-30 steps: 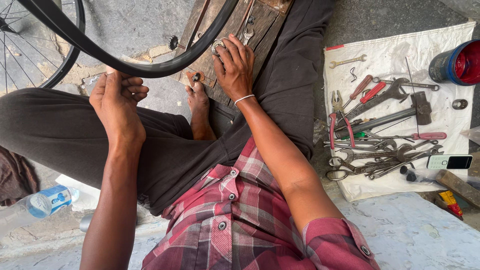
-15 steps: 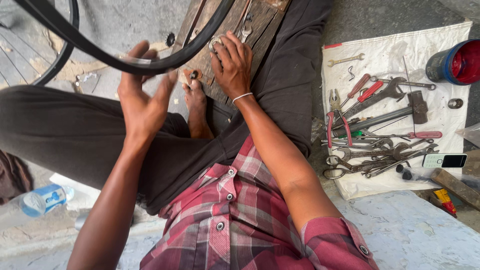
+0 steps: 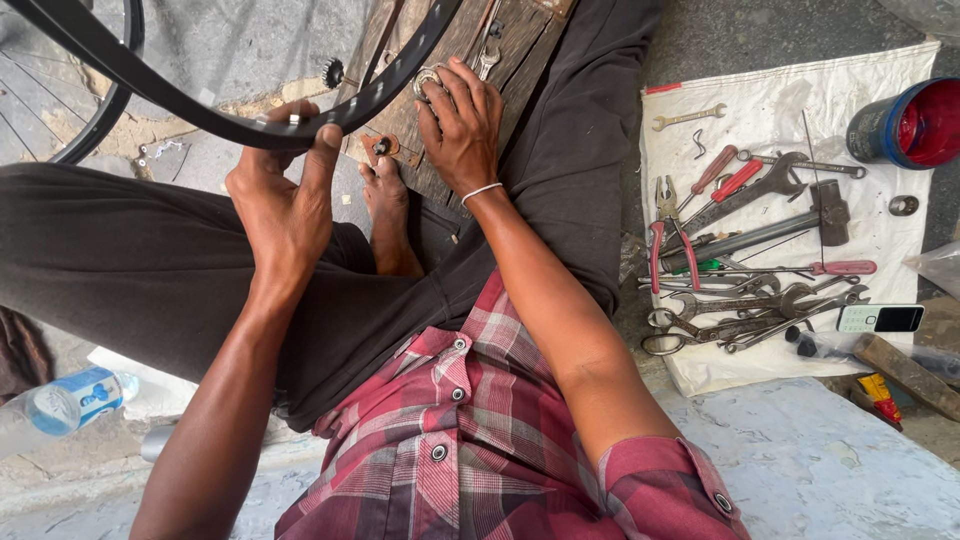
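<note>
Outdoors, we grip the curved black metal wheel rim (image 3: 200,105) with our left hand (image 3: 280,200), fingers closed around it, while our right hand (image 3: 462,130) presses a small round silvery metal part (image 3: 428,80) onto the worn wooden board (image 3: 520,40); steady holding seems needed next.

A small handset (image 3: 878,318) lies at the right edge of the white cloth (image 3: 780,95), just beyond the heap of spanners, its narrow dark screen (image 3: 896,319) blank beside a pale keypad. Down at the far left a clear plastic bottle (image 3: 68,398) lies on its side, wrapped in a blue and white label (image 3: 88,391). Near the lower right corner sits a small yellow and red item (image 3: 878,392), possibly a packet, too blurred to tell.
</note>
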